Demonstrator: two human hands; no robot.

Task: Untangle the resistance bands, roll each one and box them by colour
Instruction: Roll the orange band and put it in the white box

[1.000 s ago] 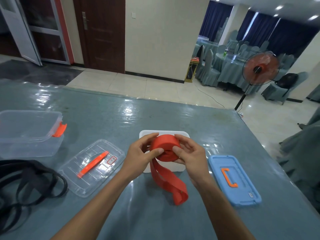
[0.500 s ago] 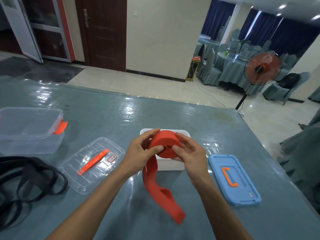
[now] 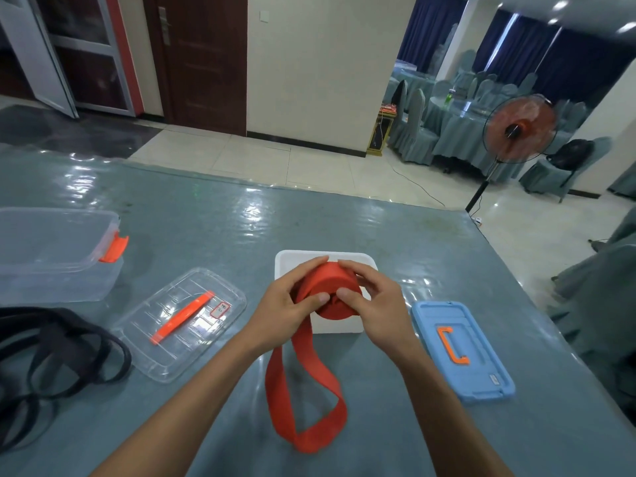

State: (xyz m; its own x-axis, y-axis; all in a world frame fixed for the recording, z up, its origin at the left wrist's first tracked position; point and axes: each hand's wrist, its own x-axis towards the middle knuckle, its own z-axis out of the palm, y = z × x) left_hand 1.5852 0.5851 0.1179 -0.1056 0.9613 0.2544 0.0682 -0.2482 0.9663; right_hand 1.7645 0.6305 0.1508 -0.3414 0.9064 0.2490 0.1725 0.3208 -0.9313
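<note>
Above the white box (image 3: 337,327) on the tabletop (image 3: 206,228), the left hand (image 3: 282,306) and right hand (image 3: 377,302) are clasping the half-rolled red band (image 3: 327,280) — each grip curled around the roll — while its loose tail is hanging below.

We grip a half-rolled red band (image 3: 332,280) between our left hand (image 3: 287,306) and right hand (image 3: 377,302) above a white box (image 3: 287,260); its loose end hangs below in a loop. On the table (image 3: 241,218), a blue lid (image 3: 481,366) lies right; a clear lid (image 3: 179,342), clear box (image 3: 51,256) and black bands (image 3: 51,352) lie left
</note>
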